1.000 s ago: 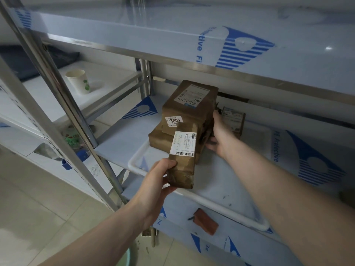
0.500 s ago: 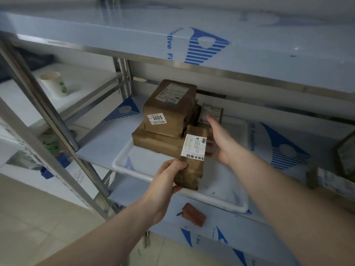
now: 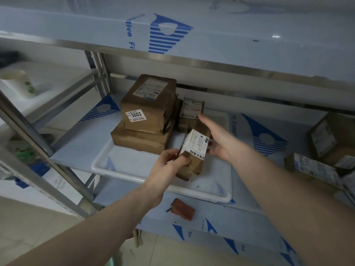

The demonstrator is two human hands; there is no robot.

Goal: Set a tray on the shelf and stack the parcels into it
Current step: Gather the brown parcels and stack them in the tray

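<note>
On the middle shelf (image 3: 80, 143), the white tray (image 3: 134, 175) already carries a two-high stack at its left end: a flat brown parcel (image 3: 138, 140) with the boxier "3003" parcel (image 3: 148, 104) on top. Just right of the stack, a small labelled parcel (image 3: 191, 112) stands at the back of the tray.

Over the last second the narrow parcel (image 3: 194, 156) has come away from the front of the stack and swung rightward over the open middle of the tray. The right hand has also left the stack's side — it now meets the new parcel instead. That suggests the stack is judged steady and the placing of this parcel is close.

The left hand (image 3: 169, 166) grips the narrow parcel's near end, thumb on top. The right hand (image 3: 221, 143) is spread, fingers fairly straight, palm against the parcel's far side.

The parcel is crumpled brown wrap with a white barcode label, tilted, low over the tray floor — contact can't be judged. More parcels (image 3: 326, 150) wait on the shelf to the right.
</note>
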